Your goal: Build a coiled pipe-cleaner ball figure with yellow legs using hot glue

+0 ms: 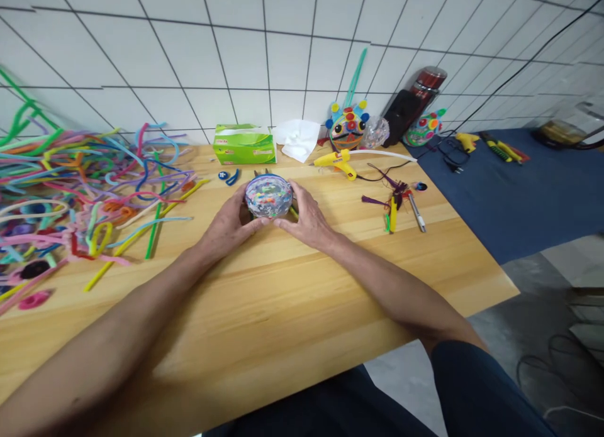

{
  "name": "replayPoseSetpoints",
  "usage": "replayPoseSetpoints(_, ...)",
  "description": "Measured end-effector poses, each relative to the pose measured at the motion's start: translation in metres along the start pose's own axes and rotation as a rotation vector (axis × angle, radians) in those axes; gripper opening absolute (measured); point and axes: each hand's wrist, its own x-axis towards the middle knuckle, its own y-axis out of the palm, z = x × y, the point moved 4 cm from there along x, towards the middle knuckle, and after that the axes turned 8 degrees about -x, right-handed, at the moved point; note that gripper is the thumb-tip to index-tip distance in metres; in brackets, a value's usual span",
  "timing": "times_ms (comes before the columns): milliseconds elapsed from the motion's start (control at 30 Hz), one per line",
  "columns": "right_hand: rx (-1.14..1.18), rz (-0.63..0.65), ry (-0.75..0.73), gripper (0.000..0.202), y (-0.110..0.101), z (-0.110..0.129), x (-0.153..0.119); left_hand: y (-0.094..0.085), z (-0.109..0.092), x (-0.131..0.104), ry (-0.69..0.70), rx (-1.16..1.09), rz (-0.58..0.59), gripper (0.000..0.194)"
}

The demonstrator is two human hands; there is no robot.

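Observation:
A round dome-shaped object (268,196) with a speckled, multicoloured surface and a blue rim sits on the wooden table (283,298). My left hand (229,223) cups its left side and my right hand (309,217) cups its right side; the thumbs meet under its near edge. Both hands grip it together. Something dark lies under or behind it, mostly hidden.
A big heap of coloured pipe cleaners (70,185) covers the table's left. Behind are a green tissue box (244,144), white tissue (297,138), yellow glue gun (337,163), a decorated mask-like craft (348,127). Small tools (401,204) lie right; a blue mat (519,185) lies beyond.

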Motion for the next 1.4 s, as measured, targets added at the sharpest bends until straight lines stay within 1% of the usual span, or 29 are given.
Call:
replayPoseSetpoints(67, 0.016, 0.010, 0.023, 0.103, -0.001, -0.001, 0.000, 0.000, 0.002, -0.001, -0.005, 0.009, 0.008, 0.098)
replayPoseSetpoints(100, 0.021, 0.013, 0.029, 0.103, -0.001, -0.001, 0.000, 0.000, 0.005, -0.001, -0.007, 0.032, 0.003, 0.102)
replayPoseSetpoints(200, 0.018, 0.021, 0.039, 0.103, -0.002, -0.001, 0.000, -0.005, 0.017, -0.004, -0.009, 0.122, -0.037, 0.125)
replayPoseSetpoints(233, 0.011, 0.022, 0.045, 0.103, -0.001, 0.000, 0.001, -0.006, 0.020, -0.005, -0.005, 0.143, -0.046, 0.131)
replayPoseSetpoints(267, 0.002, 0.023, 0.050, 0.103, -0.001, 0.001, 0.001, -0.006, 0.022, -0.006, -0.001, 0.157, -0.048, 0.131)
replayPoseSetpoints(400, -0.043, 0.036, 0.068, 0.100, 0.001, 0.003, 0.002, -0.005, 0.015, -0.006, 0.005, 0.190, -0.022, 0.114)
replayPoseSetpoints(467, -0.059, 0.042, 0.067, 0.099, 0.002, 0.004, 0.003, -0.004, 0.008, -0.004, 0.009, 0.191, -0.029, 0.113)
replayPoseSetpoints(567, -0.072, 0.057, 0.076, 0.097, 0.000, 0.006, 0.003, -0.004, 0.004, -0.003, -0.002, 0.170, -0.026, 0.113)
replayPoseSetpoints(700, -0.087, 0.088, 0.101, 0.097, -0.002, 0.008, 0.003, -0.003, 0.005, -0.002, 0.002, 0.179, -0.019, 0.114)
replayPoseSetpoints(867, -0.093, 0.093, 0.101, 0.098, -0.002, 0.007, 0.003, -0.003, 0.007, -0.002, 0.008, 0.193, -0.027, 0.115)
replayPoseSetpoints(967, -0.089, 0.096, 0.096, 0.098, -0.002, 0.006, 0.003, -0.004, 0.006, -0.002, -0.001, 0.184, -0.025, 0.111)
replayPoseSetpoints(1067, -0.076, 0.078, 0.079, 0.096, -0.002, 0.006, 0.003, -0.004, 0.010, -0.003, -0.012, 0.188, -0.022, 0.113)
replayPoseSetpoints(1167, -0.056, 0.055, 0.059, 0.096, -0.002, 0.006, 0.002, -0.005, 0.023, -0.004, -0.039, 0.214, -0.047, 0.123)
replayPoseSetpoints(1233, -0.039, 0.044, 0.057, 0.097, -0.002, 0.006, 0.002, -0.006, 0.031, -0.006, -0.040, 0.215, -0.083, 0.128)
replayPoseSetpoints(1333, -0.008, 0.019, 0.061, 0.098, -0.004, 0.004, 0.000, -0.005, 0.037, -0.008, 0.005, 0.183, -0.066, 0.125)
replayPoseSetpoints(1400, 0.010, 0.017, 0.039, 0.100, -0.004, 0.003, 0.000, -0.004, 0.037, -0.008, 0.015, 0.173, -0.051, 0.124)
